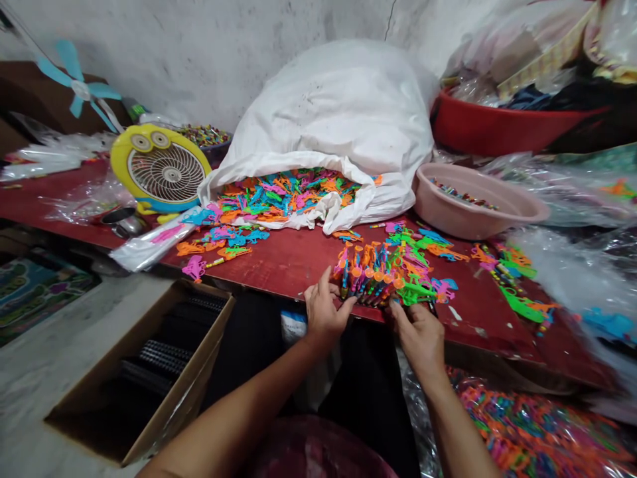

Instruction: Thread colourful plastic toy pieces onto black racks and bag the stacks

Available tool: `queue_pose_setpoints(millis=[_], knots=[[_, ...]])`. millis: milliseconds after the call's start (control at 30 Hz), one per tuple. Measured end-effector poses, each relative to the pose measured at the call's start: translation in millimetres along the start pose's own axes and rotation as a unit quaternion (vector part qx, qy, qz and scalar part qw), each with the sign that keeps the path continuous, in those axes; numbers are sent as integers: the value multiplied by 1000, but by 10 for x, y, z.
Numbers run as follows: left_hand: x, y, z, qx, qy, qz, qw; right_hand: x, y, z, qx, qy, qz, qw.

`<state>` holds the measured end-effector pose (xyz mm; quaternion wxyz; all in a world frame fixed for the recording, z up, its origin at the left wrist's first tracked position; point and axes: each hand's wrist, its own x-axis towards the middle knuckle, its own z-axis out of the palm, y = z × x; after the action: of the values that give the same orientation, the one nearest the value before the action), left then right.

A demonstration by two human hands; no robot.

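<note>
A tightly packed row of small, bright plastic toys (371, 272) stands at the front edge of the red table, orange discs along its top. My left hand (326, 307) is at the row's left end, gripping it between a stretched thumb in front and the fingers at its side. By the right front corner, my right hand (418, 332) has its thumb and fingers closed low against the edge; what lies between them is hidden. Loose green, orange and pink toys (421, 292) lie right beside the row and just beyond my right hand.
Behind the row, a big white sack (338, 99) spills plastic toys (288, 192). A pink basin (478, 206) with small colourful pieces stands right of it, below a red basin (512, 126). A yellow fan (159, 169) stands left. Black trays (164, 358) fill a cardboard box (199, 372) on the floor.
</note>
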<state>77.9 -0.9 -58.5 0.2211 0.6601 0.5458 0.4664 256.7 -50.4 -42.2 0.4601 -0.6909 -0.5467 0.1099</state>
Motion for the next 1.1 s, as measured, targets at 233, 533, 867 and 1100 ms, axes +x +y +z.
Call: queue_pose_setpoints(millis=[233,533,867,1100], knots=[[-9,-5,5,6,1,10,1000,38,-63,-7,-157,-16,-95,983],[7,120,-298,20,30,54,998,32,-126,19,-254,-49,-147,955],[636,1012,-571,64,-98,311,943,83,-113,10,-188,-106,-168,962],[931,1052,-374,105,-261,369,886,213,-213,-36,-210,-174,-130,953]])
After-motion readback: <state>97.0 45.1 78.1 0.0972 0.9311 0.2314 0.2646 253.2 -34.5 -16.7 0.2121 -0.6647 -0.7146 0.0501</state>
